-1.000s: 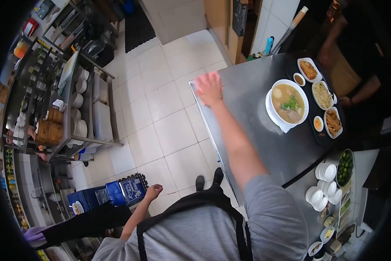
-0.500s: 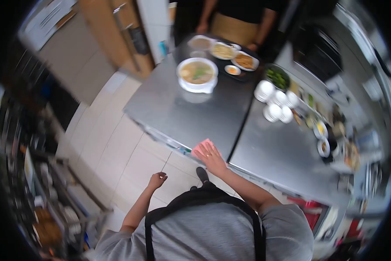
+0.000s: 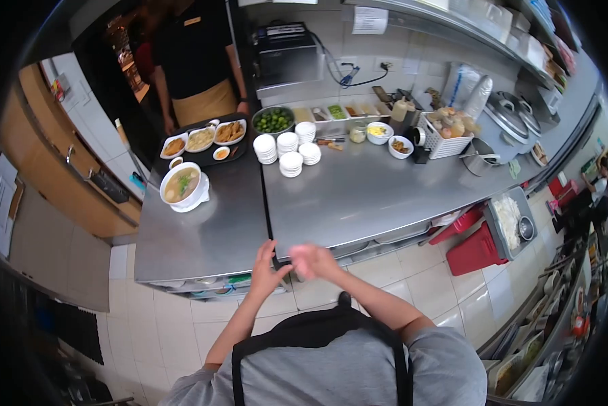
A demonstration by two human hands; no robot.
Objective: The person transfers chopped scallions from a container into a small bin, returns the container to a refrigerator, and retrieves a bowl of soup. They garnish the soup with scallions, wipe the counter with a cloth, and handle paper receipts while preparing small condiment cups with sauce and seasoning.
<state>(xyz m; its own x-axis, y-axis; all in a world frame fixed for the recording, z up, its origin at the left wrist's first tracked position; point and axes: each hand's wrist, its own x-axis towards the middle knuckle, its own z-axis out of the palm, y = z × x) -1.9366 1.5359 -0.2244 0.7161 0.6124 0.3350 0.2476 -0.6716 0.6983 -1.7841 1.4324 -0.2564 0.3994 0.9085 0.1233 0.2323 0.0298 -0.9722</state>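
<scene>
My left hand (image 3: 266, 272) is raised at the counter's front edge, fingers and thumb apart, with nothing in it. Just to its right, my right hand (image 3: 322, 264) is closed on a crumpled pink cloth (image 3: 302, 258), smeared by motion. Both hands are close to the dark seam in the steel counter (image 3: 338, 196). Ahead and left of them, a large white bowl of soup (image 3: 181, 185) stands on a white plate. Beyond it is a black tray (image 3: 213, 150) with several small dishes of food.
Stacked white cups (image 3: 290, 162) stand mid-counter beside a bowl of green limes (image 3: 273, 120). Farther right are two small food bowls, a white basket (image 3: 446, 141) and a metal pot (image 3: 478, 157). A person in a black shirt (image 3: 192, 54) stands behind the tray. A red bin (image 3: 475, 250) is below right.
My view has swung right and up. The right hand has lifted off the counter with the pink cloth bunched in it. My left hand has come up beside it and opened.
</scene>
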